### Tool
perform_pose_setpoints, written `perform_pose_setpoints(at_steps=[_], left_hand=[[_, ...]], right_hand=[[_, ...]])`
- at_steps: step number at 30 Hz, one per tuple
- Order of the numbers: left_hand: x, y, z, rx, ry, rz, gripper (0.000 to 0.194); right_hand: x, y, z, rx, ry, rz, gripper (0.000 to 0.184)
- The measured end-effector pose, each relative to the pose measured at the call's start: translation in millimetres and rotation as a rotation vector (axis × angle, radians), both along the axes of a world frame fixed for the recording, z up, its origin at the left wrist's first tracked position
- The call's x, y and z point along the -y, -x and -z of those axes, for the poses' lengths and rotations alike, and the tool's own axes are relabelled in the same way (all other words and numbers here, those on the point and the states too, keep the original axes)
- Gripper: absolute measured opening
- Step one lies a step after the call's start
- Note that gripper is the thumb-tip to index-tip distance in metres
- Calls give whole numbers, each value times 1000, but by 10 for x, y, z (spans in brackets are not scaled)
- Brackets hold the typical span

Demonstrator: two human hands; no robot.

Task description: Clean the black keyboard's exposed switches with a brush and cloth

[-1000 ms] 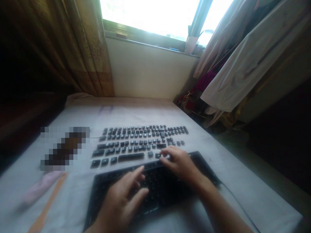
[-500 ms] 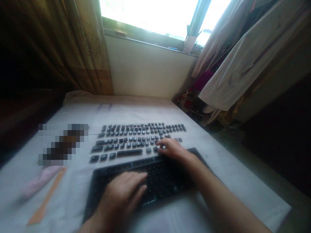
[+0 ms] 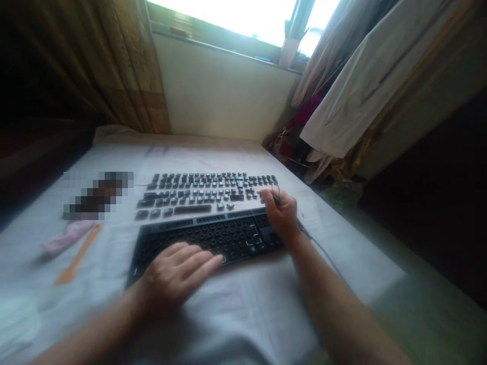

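Note:
A black keyboard (image 3: 213, 234) with its keycaps off lies slanted on the white cloth. My left hand (image 3: 178, 268) rests palm down over its front left part, fingers stretched out and close together. Above the keyboard's right end, my right hand (image 3: 281, 215) is closed around a small dark tool with thin wire loops (image 3: 276, 186), which looks like a wire keycap puller. Behind the keyboard, loose black keycaps (image 3: 196, 193) are laid out in rows, with a long space bar (image 3: 192, 209) in the nearest row. The fingers of my right hand hide part of the tool.
To the left lie an orange flat scraper-like tool (image 3: 79, 256), a pinkish cloth roll (image 3: 70, 236) and a pixelated dark item (image 3: 101, 195). A cable (image 3: 329, 258) runs off the keyboard's right side. Clothes (image 3: 342, 111) hang beyond the right table edge.
My right hand has drawn up and right from the near keycaps, and the wire tool now shows in it. My left hand lies flatter on the keyboard. The view has shifted.

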State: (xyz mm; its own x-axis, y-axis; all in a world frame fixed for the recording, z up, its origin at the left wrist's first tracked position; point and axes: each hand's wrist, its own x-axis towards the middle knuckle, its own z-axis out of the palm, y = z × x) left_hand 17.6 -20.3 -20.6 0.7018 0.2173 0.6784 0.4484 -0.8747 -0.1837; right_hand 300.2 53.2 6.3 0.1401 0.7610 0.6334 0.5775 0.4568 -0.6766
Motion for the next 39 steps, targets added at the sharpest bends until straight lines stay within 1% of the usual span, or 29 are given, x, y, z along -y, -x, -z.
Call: perform_pose_setpoints(at_steps=[2,5,7,10,11,13,15,16,19,22,25,28,32,35,39], left_hand=[[17,10,9,2,-22,12,30],[33,1,33,-12,-34,-22,31],[35,-16,43,-32,-26,-76,29],[10,-44,54,-81,-14,-188,25],[-5,-47,63,-110,-10,-229,30],[-43,-39,97,-164,2,-315,49],[-77,-14,153,-210,21,-401,69],[-89,2,186,-224,29,-438,76],[-98,39,272,-250,62,-514,86],[-79,45,312,-249,93,-547,87],[-59,33,314,-246,121,-551,85],[-49,29,309,-229,148,-538,85],[-43,29,308,-210,202,-539,86],[-35,25,304,-227,218,-540,86],[-21,26,299,-241,227,-551,85]], right_hand=[[43,-20,-8,-54,5,-19,36],[72,-39,-9,-175,25,-14,50],[91,-45,-25,-239,41,-4,59],[154,-60,-81,-264,86,-13,62],[184,-69,-100,-258,115,-27,61],[247,-94,-129,-236,202,-76,55],[309,-125,-139,-212,325,-148,47],[337,-141,-138,-202,391,-190,44],[416,-175,-108,-177,555,-305,35],[488,-168,-58,-159,614,-323,28],[545,-140,-18,-78,586,-255,23],[580,-123,-10,93,490,-185,25],[614,-110,-26,260,372,-177,25],[640,-75,-15,358,254,-188,24],[661,-9,62,496,35,-144,28]])
